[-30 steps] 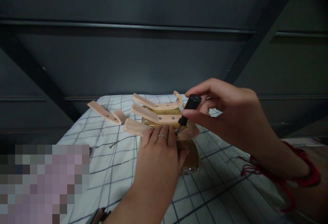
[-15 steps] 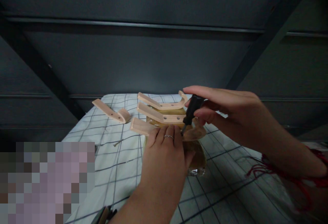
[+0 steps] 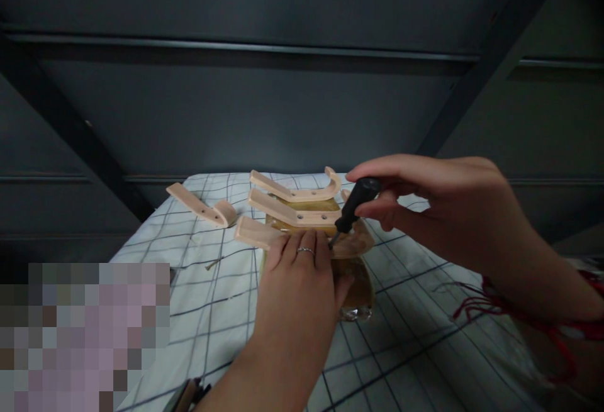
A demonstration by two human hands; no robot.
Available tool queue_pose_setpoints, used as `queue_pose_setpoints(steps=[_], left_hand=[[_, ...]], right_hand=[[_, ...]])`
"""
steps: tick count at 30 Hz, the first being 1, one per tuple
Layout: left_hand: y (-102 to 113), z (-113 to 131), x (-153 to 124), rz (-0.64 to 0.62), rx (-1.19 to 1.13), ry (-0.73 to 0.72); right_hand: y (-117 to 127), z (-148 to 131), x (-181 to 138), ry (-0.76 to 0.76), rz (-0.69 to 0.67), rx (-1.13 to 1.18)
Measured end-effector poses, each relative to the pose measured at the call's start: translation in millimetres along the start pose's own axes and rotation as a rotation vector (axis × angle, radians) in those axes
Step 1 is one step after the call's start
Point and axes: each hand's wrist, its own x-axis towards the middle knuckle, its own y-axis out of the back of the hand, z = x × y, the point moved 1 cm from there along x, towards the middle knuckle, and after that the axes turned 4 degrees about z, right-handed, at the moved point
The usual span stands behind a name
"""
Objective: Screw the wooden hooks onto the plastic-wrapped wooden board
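My left hand (image 3: 302,273) lies over the nearest wooden hook (image 3: 255,232), its fingers close together and bent across the middle, pinning it on a brown block wrapped in clear film (image 3: 361,286). A black-handled screwdriver (image 3: 356,204) slants down between the thumb and fingers of my right hand (image 3: 425,201). Its tip meets the hook just beside my left fingers; a screw there is too hidden to make out. Behind, a middle wooden hook (image 3: 283,211) and a far wooden hook (image 3: 299,194) rest across the block, with dark spots at their holes.
Apart from the block, another wooden hook (image 3: 201,206) lies on the checked cloth (image 3: 207,299) at the left. A dark object (image 3: 186,393) sits by my left forearm. Grey panels (image 3: 264,110) rise behind the table. The lower left is blurred out.
My right hand has shifted slightly and the screwdriver's handle leans further right, its tip still at the same hook. My left hand keeps its place on the hook. The view has moved slightly.
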Motion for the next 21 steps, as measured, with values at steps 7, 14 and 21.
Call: queue_pose_setpoints(steps=[7, 14, 21], left_hand=[[-1.2, 0.0, -0.7, 0.003, 0.007, -0.008], [-0.5, 0.6, -0.3, -0.005, 0.019, -0.001], [-0.6, 0.0, -0.9, 0.023, 0.012, -0.019]], right_hand=[[-1.6, 1.7, -0.9, -0.110, -0.001, 0.022], [-2.2, 0.7, 0.0, -0.116, 0.017, 0.013], [-2.6, -3.7, -0.5, -0.137, 0.032, 0.012]])
